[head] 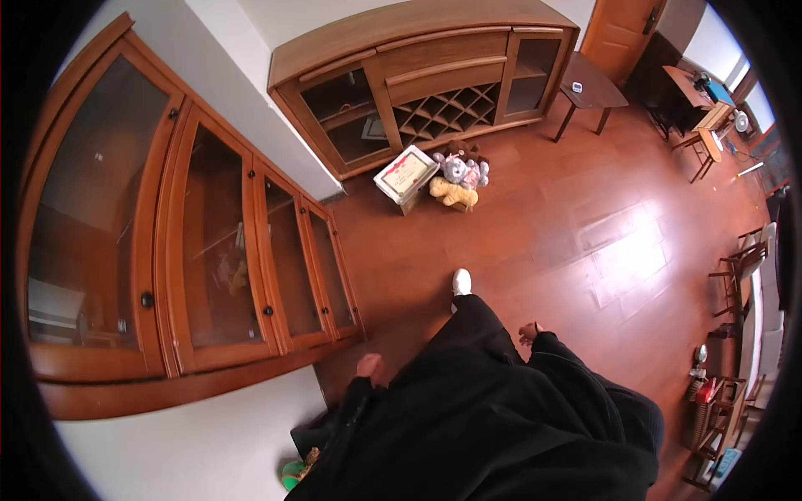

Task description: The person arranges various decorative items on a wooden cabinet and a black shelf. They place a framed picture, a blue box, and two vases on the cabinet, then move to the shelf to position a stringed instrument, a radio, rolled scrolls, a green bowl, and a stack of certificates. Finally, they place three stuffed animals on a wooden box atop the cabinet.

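My left hand (pixel 369 367) hangs low beside my black clothing, close to the glass-fronted wooden cabinet. Its fingers are curled and blurred, and nothing is seen in it. On the other side, my right hand (pixel 530 333) hangs by my thigh with its fingers somewhat apart, holding nothing. One white shoe (pixel 462 282) shows in front of me on the reddish-brown floor (pixel 401 263). Ahead lie several plush toys (pixel 460 172), grey, brown and yellow. Next to them stands a box with a framed certificate (pixel 408 172) on top, bearing writing.
A wall-mounted wooden cabinet (pixel 216 238) with glass doors runs along my left. Ahead is a wooden sideboard (pixel 438 69) with a lattice rack. A small brown table (pixel 592 84) holds a white device (pixel 577 87). Wooden chairs (pixel 745 263) line the right side.
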Available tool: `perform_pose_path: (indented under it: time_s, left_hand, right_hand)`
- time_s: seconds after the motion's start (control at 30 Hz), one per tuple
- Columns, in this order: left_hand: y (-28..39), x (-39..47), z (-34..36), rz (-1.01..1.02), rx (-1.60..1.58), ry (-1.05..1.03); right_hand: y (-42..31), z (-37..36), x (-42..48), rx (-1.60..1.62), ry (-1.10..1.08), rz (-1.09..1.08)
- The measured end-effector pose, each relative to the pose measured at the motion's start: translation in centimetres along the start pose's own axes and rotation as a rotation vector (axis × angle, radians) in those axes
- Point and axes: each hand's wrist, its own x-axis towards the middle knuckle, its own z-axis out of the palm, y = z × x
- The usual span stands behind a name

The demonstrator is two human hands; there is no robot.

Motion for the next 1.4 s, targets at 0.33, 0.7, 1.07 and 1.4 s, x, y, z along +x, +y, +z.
perform_pose_path:
  time_s: [0.33,0.7,1.07,1.4]
  left_hand:
    - [7.5,5.8,4.1,0.013,0.131,-0.138]
    - [21.0,9.9,6.4,-0.112,0.163,-0.013]
    - [15.8,25.9,1.7,-0.464,-0.477,-0.344]
    - [36.7,54.0,7.8,0.026,-0.386,-0.076]
  right_hand:
    - [-13.0,-8.7,7.0,-0.018,0.126,-0.227]
    - [-31.4,-8.2,9.0,-0.146,0.101,-0.401]
    - [-38.8,-9.9,15.8,-0.437,-0.349,-0.112]
    - [-63.3,-9.5,53.5,-0.901,-0.031,-0.823]
